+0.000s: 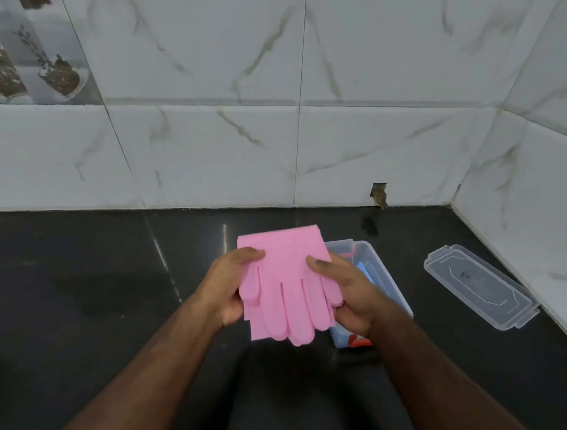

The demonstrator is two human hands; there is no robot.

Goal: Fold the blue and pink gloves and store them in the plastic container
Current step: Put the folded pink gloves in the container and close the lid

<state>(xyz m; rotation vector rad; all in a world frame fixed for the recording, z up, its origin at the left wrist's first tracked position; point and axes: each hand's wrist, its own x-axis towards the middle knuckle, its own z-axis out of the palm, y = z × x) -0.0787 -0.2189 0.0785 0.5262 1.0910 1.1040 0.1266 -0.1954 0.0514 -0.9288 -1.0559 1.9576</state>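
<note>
**Both hands hold the pink gloves over the counter, beside the open container**

The pink gloves (pixel 285 282) are held in the air above the dark counter (pixel 78 298), in front of the person. They lie flat one upon the other as a stack, with the straight cuff edge turned away toward the wall and the finger parts pointing down toward the person.

The left hand (pixel 232 290) grips the left edge of the stack. Its thumb lies on the top side, near the cuff, and the other fingers are curled under the gloves, so they are mostly hidden. The right hand (pixel 348 298) grips the right edge in the same way: the thumb presses on the top of the pink surface, and the fingers are closed underneath, at the glove finger parts.

The plastic container (pixel 375 258) stands on the counter just behind and to the right of the gloves. It is open, and the gloves and the right hand cover a big part of it. Inside it something blue (pixel 364 271) shows, which seems to be the blue gloves, but I cannot tell it surely. At its near end a small red and white thing (pixel 360 340) is seen under the right wrist; what it is, I cannot tell.

The clear lid (pixel 481 287) lies flat on the counter, well apart to the right of the container, close to the tiled wall (pixel 371 140).
</note>
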